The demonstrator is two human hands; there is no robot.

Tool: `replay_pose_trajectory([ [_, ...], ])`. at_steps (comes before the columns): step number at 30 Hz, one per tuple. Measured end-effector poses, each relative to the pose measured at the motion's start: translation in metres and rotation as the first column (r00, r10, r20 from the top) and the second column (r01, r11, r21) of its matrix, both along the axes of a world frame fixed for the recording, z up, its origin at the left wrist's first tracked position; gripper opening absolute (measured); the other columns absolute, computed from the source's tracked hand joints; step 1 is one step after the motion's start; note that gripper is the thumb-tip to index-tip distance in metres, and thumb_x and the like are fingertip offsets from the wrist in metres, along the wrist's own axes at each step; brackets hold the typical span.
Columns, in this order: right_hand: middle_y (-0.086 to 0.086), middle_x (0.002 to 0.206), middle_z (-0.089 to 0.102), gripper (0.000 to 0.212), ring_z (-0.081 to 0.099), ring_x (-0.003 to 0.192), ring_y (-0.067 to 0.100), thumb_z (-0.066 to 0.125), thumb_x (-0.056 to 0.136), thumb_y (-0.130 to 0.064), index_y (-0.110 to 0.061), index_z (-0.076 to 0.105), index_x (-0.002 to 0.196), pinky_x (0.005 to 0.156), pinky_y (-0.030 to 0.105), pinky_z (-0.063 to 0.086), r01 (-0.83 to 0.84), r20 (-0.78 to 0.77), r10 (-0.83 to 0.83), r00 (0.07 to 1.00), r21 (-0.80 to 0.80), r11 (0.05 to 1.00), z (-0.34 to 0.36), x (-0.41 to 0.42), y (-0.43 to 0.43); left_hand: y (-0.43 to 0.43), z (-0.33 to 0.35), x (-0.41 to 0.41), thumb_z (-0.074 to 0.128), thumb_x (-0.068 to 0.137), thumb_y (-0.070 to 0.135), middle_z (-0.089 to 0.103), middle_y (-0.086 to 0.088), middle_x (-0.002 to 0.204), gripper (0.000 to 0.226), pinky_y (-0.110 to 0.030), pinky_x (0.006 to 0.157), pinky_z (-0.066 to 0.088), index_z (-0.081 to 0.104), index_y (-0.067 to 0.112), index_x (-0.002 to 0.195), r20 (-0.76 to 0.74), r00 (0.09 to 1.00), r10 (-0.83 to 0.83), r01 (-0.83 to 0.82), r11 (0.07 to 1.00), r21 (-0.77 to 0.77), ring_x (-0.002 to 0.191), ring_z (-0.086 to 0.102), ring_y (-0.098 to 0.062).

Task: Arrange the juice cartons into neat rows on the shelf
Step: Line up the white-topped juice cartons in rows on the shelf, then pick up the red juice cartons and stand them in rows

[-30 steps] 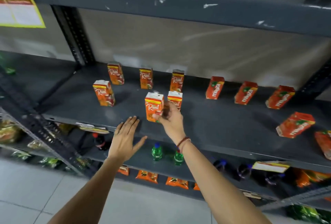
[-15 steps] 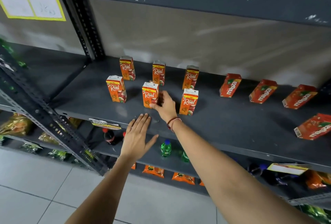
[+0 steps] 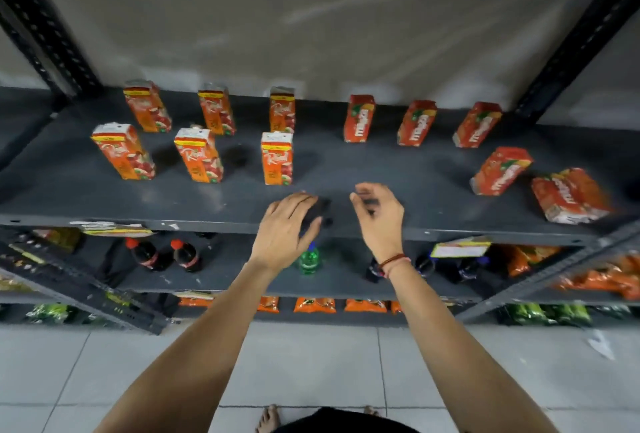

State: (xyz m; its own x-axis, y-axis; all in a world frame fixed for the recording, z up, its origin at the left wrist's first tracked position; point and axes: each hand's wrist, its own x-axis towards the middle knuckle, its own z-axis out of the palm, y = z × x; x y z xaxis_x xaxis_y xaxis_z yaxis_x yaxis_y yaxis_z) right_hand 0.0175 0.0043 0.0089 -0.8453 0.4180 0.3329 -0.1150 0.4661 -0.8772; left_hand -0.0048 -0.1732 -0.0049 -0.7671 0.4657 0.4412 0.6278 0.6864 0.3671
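Orange cartons stood on the grey shelf (image 3: pixel 398 169): six Real cartons in 2 rows of 3 toward the left end, back row (image 3: pixel 216 109) near the rear edge, front row (image 3: pixel 198 155) mid-depth. Three Maaza cartons (image 3: pixel 416 123) upright along the rear edge, right of centre. Two more Maaza (image 3: pixel 500 171) w/ one lying tilted (image 3: pixel 568 195) near the front right corner. Left hand (image 3: pixel 285 228) hovered over the front edge, fingers loosely curled, holding nothing. Right hand (image 3: pixel 379 214) just beside it, apart, fingers half-curled & empty, red thread (image 3: pixel 394 261) on wrist.
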Motion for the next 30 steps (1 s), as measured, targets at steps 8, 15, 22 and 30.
replay_pose_trajectory([
  [8, 0.021, 0.093, 0.067, 0.011, 0.062, 0.086, 0.035, 0.059, 0.085, -0.008, -0.002, 0.064, 0.093, 0.075, 0.037, 0.049, 0.458, -0.004, -0.464, 0.886, 0.171, 0.872, 0.023, 0.037, 0.174, 0.122, 0.002, 0.001, 0.05, 0.092, 0.032, 0.052, -0.011, 0.135, 0.045, -0.042, 0.1, 0.038, 0.049, 0.006, 0.128, 0.05, 0.985, -0.162, 0.167, 0.978, -0.126, 0.129, 0.042, -0.023],
  [15, 0.028, 0.128, 0.048, 0.04, 0.04, 0.121, 0.042, 0.046, 0.094, -0.022, 0.005, 0.047, 0.123, 0.102, 0.047, 0.031, 0.52, 0.297, -0.753, 0.587, 0.575, 0.632, 0.036, 0.043, 0.267, 0.153, -0.011, -0.002, 0.038, 0.093, 0.048, 0.032, -0.009, 0.15, 0.063, -0.039, 0.111, 0.022, 0.033, 0.008, 0.14, 0.114, 0.983, -0.147, 0.175, 0.938, -0.3, 0.14, 0.022, -0.02],
  [22, 0.024, 0.129, 0.052, 0.049, 0.047, 0.121, 0.04, 0.066, 0.084, -0.022, 0.003, 0.049, 0.123, 0.1, 0.045, 0.042, 0.473, 0.516, -0.685, 0.515, 0.495, 0.729, 0.064, 0.029, 0.293, 0.152, -0.018, -0.004, 0.015, 0.09, 0.061, 0.031, -0.006, 0.151, 0.073, -0.034, 0.114, 0.015, 0.031, 0.012, 0.141, 0.074, 0.991, -0.114, 0.133, 0.925, -0.355, 0.14, 0.022, -0.018],
  [30, 0.016, 0.127, 0.056, 0.06, 0.054, 0.117, 0.033, 0.07, 0.08, -0.033, -0.004, 0.045, 0.126, 0.089, 0.036, 0.049, 0.41, 0.706, -0.538, 0.461, 0.368, 0.834, 0.081, 0.023, 0.297, 0.153, -0.017, -0.001, 0.013, 0.089, 0.06, 0.035, -0.007, 0.149, 0.074, -0.035, 0.114, 0.02, 0.034, 0.011, 0.14, 0.038, 0.994, -0.099, 0.106, 0.909, -0.404, 0.138, 0.027, -0.019],
])
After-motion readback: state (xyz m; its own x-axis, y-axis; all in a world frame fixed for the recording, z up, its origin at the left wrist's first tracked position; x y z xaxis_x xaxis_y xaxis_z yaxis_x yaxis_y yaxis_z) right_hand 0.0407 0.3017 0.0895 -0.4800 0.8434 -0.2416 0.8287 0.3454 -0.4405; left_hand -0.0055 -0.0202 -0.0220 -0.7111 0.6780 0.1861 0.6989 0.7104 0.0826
